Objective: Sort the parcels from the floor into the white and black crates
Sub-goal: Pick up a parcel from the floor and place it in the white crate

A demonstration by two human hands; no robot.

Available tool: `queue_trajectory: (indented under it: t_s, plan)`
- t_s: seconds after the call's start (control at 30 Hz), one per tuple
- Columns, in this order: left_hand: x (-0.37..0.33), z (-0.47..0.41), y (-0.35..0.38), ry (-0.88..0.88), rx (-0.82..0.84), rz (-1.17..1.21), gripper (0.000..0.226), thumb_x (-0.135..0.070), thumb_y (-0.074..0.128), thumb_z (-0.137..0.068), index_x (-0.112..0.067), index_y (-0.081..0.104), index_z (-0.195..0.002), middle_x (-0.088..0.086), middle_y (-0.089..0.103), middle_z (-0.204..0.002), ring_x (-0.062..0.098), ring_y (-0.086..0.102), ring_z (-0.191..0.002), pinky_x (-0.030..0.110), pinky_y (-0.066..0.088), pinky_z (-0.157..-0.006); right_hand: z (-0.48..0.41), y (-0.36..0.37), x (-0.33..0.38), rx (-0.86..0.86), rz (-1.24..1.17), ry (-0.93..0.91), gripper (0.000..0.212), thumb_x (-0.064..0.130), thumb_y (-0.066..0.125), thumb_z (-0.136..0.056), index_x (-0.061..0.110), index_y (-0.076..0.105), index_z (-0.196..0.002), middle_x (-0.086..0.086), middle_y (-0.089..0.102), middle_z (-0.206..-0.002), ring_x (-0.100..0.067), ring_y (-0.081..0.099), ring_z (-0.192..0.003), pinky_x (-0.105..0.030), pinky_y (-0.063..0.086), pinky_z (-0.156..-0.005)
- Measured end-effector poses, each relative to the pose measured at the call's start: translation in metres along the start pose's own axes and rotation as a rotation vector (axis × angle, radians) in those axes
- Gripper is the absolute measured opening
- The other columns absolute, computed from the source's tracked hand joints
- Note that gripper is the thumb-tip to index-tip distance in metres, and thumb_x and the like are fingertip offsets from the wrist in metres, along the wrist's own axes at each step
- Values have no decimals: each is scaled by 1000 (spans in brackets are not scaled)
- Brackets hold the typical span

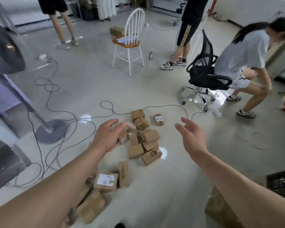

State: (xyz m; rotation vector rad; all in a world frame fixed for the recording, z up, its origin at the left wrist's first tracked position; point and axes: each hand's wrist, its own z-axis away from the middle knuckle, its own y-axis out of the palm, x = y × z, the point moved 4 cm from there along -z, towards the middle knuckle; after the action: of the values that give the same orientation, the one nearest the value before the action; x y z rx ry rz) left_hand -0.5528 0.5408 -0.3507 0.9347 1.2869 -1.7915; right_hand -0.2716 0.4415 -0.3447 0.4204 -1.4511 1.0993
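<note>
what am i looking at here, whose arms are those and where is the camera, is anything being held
There is one picture, taken by a wide-angle camera worn on a person's head, looking forward and down. The two bare arms reaching in from the bottom are that person's own. The left hand and the right hand are both open and empty, held over a heap of small cardboard parcels scattered on the shiny tiled floor. Nothing is held. More parcels lie nearer, including one with a white label. The corner of a black crate shows at the lower right; no white crate is in view. Cables, a white chair, an office chair and other people fill the background.
</note>
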Motion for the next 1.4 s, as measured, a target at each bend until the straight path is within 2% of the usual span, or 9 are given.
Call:
queue_trajectory:
  t_s: [0.23, 0.33, 0.47, 0.63, 0.8, 0.93, 1.1, 1.3, 1.4]
  plan:
    - [78, 12, -125, -125, -254, 80, 61, -56, 51, -99, -21, 48, -149, -2, 47, -153, 19, 41, -141, 39, 30, -117, 9, 143, 51, 245, 13, -39, 36, 44, 65, -95, 29, 66, -127, 10, 64, -129, -12, 56, -126, -31, 41, -105]
    - [106, 26, -163, -229, -361, 112, 36, -53, 52, -99, -23, 68, -110, -2, 68, -115, 22, 58, -113, 36, 41, -99, 15, 192, 64, 340, 45, -61, 20, 48, 61, -95, 31, 65, -105, 15, 68, -104, -12, 64, -105, -31, 42, -90]
    - [126, 50, -198, -301, -499, 158, 39, -52, 49, -101, -25, 50, -72, -5, 50, -75, 17, 46, -78, 31, 36, -69, 21, 250, 79, 502, 24, -104, 29, 49, 64, -94, 30, 69, -116, 8, 63, -108, -10, 58, -104, -28, 36, -92]
    - [148, 80, -227, -394, -621, 182, 46, -71, 45, -86, -29, 59, -96, -2, 56, -99, 19, 49, -93, 36, 37, -81, 23, 307, 93, 675, 36, -138, 48, 42, 68, -95, 20, 63, -137, 2, 61, -138, -13, 53, -131, -26, 36, -101]
    - [165, 97, -237, -426, -735, 227, 51, -53, 48, -100, -18, 62, -135, -2, 63, -126, 14, 54, -111, 30, 37, -93, 28, 347, 103, 821, 114, -203, 52, 41, 63, -97, 21, 57, -145, 5, 58, -142, -6, 51, -118, -29, 37, -106]
    - [179, 102, -234, -455, -765, 295, 44, -46, 50, -102, -15, 62, -131, 2, 64, -127, 16, 56, -112, 27, 37, -89, 34, 372, 102, 886, 114, -191, 68, 51, 66, -86, 21, 56, -146, 2, 58, -146, -9, 55, -117, -34, 44, -109]
    - [219, 100, -242, -541, -771, 318, 53, -54, 51, -99, -14, 62, -133, 2, 64, -130, 19, 54, -121, 39, 39, -107, 36, 415, 93, 964, 192, -231, 52, 39, 62, -99, 20, 54, -147, 6, 54, -147, -1, 48, -121, -10, 33, -89]
    - [283, 82, -251, -607, -752, 404, 39, -50, 52, -100, -17, 64, -117, -2, 63, -117, 18, 54, -113, 32, 38, -95, 45, 474, 65, 998, 301, -208, 51, 33, 60, -101, 15, 53, -149, 1, 54, -150, -2, 47, -119, 3, 37, -69]
    - [319, 70, -257, -661, -704, 428, 49, -56, 50, -99, -20, 61, -131, -5, 59, -124, 20, 51, -123, 35, 38, -104, 51, 505, 48, 1006, 336, -177, 50, 32, 59, -102, 14, 53, -149, 0, 54, -149, -2, 45, -121, -10, 34, -88]
